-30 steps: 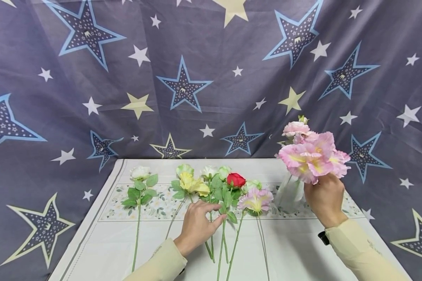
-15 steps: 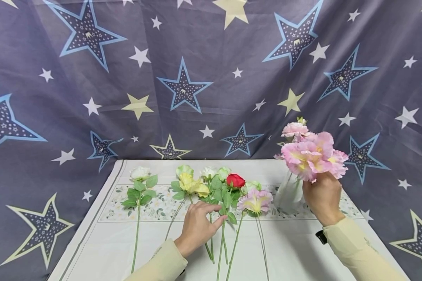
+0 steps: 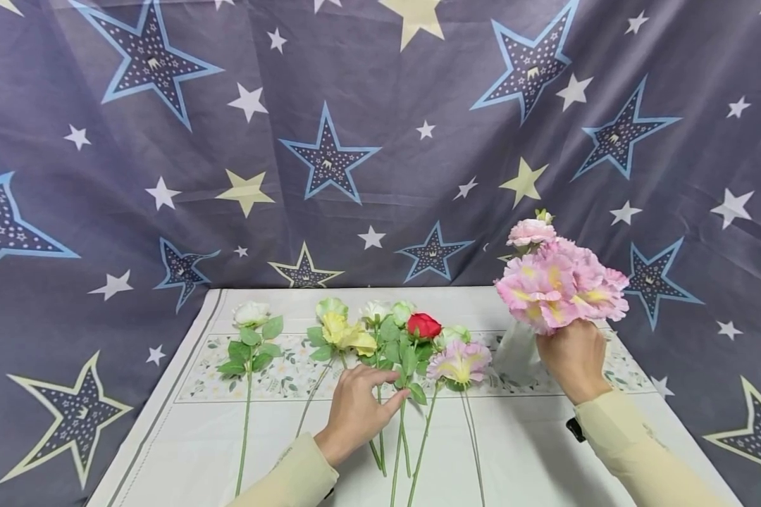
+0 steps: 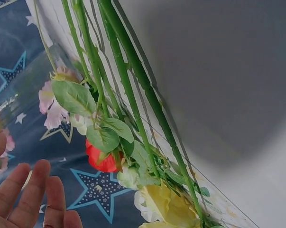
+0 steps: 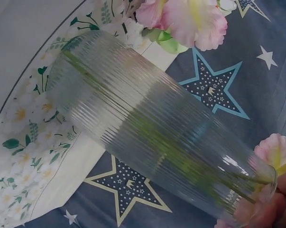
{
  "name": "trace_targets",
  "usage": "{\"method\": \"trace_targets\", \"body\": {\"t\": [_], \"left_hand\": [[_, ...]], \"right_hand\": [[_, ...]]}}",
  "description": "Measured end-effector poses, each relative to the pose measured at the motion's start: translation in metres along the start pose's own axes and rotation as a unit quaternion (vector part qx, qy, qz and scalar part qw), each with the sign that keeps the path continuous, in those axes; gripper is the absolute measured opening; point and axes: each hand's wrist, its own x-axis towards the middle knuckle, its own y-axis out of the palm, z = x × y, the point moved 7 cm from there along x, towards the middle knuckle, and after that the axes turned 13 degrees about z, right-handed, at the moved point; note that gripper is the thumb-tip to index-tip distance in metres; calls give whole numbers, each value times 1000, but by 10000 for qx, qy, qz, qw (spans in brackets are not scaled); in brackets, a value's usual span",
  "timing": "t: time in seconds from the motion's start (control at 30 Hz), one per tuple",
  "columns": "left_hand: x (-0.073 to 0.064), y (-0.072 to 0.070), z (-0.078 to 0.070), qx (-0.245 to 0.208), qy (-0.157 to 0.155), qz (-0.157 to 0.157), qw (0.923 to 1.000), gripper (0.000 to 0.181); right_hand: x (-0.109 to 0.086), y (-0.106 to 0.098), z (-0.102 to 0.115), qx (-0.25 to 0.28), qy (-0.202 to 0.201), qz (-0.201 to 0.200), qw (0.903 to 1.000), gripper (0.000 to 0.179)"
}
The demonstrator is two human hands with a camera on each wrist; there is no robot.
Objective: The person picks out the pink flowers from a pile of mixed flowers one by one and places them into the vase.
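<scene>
At the right in the head view, my right hand [image 3: 573,359] grips a ruffled pink flower [image 3: 539,289] with yellow centres just below its blossoms. Its fingers are mostly hidden behind the petals. Beneath sits a clear ribbed vase [image 5: 147,123] with green stems inside, and the hand is at its mouth. A paler pink flower [image 3: 531,232] rises behind the ruffled one. My left hand [image 3: 358,408], fingers loosely bent and holding nothing, hovers beside the stems of a red rose [image 3: 424,325] and a yellow flower [image 3: 349,334]; its fingertips [image 4: 38,166] show in the left wrist view.
A white rose [image 3: 251,313] lies apart at the left of the white table [image 3: 184,451]. A pink-and-yellow flower [image 3: 461,362] and several pale green and white blooms lie near the red rose. Behind hangs a star-patterned cloth [image 3: 330,70].
My right hand has shifted slightly left, and the ruffled pink blossoms have turned and moved left with it. The left hand has stayed in place.
</scene>
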Motion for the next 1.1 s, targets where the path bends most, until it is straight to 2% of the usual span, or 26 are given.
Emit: {"method": "trace_targets", "body": {"t": [0.2, 0.37, 0.57, 0.83, 1.1], "left_hand": [[0, -1, 0, -4, 16, -18, 10000, 27], [0, 0, 1, -4, -44, 28, 10000, 27], [-1, 2, 2, 37, -73, 63, 9999, 25], [0, 2, 2, 16, -67, 62, 10000, 24], [1, 3, 2, 91, -56, 84, 9999, 23]], "right_hand": [[-1, 7, -9, 241, 158, 236, 9993, 10], [-4, 9, -10, 49, 29, 261, 9996, 8], [-11, 9, -7, -238, -258, -108, 9993, 19], [-19, 0, 2, -345, -505, -753, 9953, 16], [-28, -1, 11, -254, -634, -922, 9934, 24]]}}
